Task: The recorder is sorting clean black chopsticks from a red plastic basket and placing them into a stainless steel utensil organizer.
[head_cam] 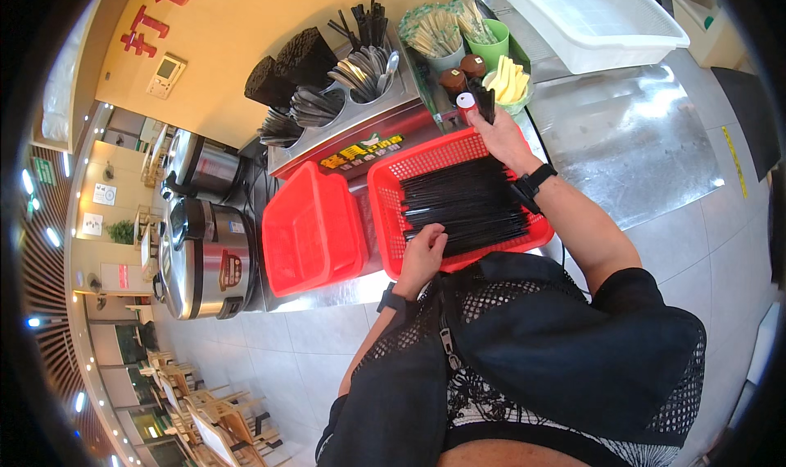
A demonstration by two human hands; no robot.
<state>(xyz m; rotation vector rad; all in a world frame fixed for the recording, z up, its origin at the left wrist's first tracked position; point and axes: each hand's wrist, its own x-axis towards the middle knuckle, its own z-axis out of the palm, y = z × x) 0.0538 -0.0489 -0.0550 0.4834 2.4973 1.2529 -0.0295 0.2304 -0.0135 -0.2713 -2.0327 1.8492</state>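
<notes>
A red perforated plastic basket (384, 246) stands before me with many black chopsticks (463, 203) lying in it. My right hand (500, 138), above the basket's far right part, grips a small bundle of black chopsticks (485, 102) that points up and away. A red container with a white lid (466, 103) sits right beside those fingers; whether they touch it I cannot tell. At the basket's near left corner, my left hand (425, 252) rests by the chopstick ends with its fingers curled; whether it pinches any is unclear. Upright black chopsticks (305, 52) and spoons (362, 74) fill a metal holder (393, 102) beyond.
Stacked red baskets (313, 234) stand at the left, beside steel rice cookers (212, 258). Behind the right hand are a green cup (491, 43), wrapped chopsticks (433, 31) and yellow spoons (508, 83). A white plastic basket (589, 43) occupies the far right.
</notes>
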